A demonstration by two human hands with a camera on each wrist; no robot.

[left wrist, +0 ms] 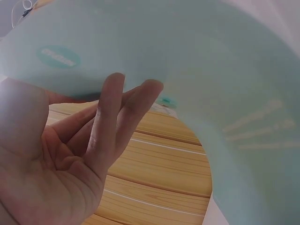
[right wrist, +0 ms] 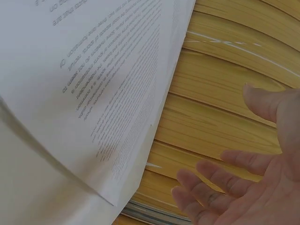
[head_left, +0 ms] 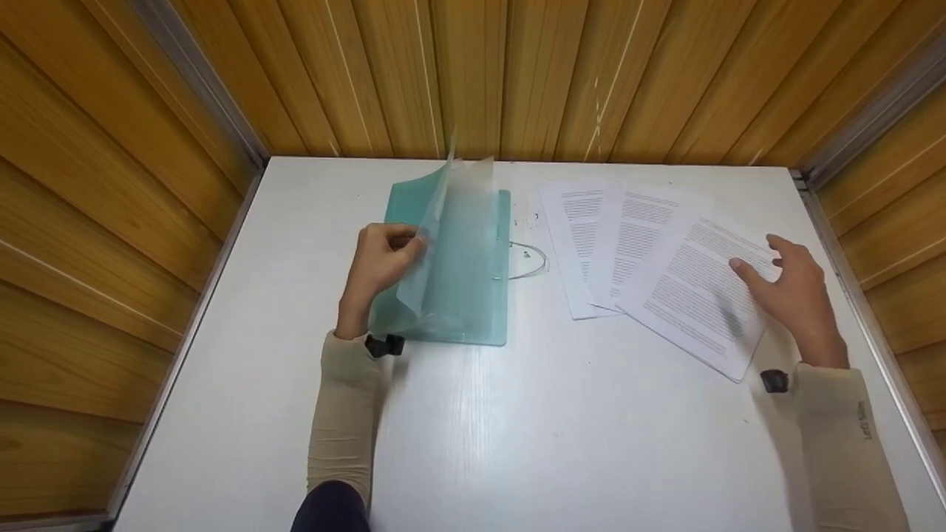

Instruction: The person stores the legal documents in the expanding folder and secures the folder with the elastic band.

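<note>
A teal plastic folder (head_left: 473, 288) lies partly opened on the white table, its clear inner sheets (head_left: 473, 181) standing up. My left hand (head_left: 378, 258) pinches a raised translucent sheet at the folder's left side. The left wrist view shows that sheet (left wrist: 197, 56) bending over the left hand (left wrist: 70, 154), thumb on one side, two fingers extended. Three fanned sets of printed paper lie to the right, the nearest set (head_left: 702, 295) on top. Over its right edge hovers my right hand (head_left: 798, 295), fingers spread and holding nothing. The right wrist view shows printed paper (right wrist: 117, 84) beside that hand (right wrist: 243, 187).
A thin loop of cord (head_left: 543, 258) extends from the folder's right edge, near small dark marks on the table (head_left: 517, 443). Wood-patterned panels (head_left: 473, 81) wall in the back and both sides, with metal strips along the corners.
</note>
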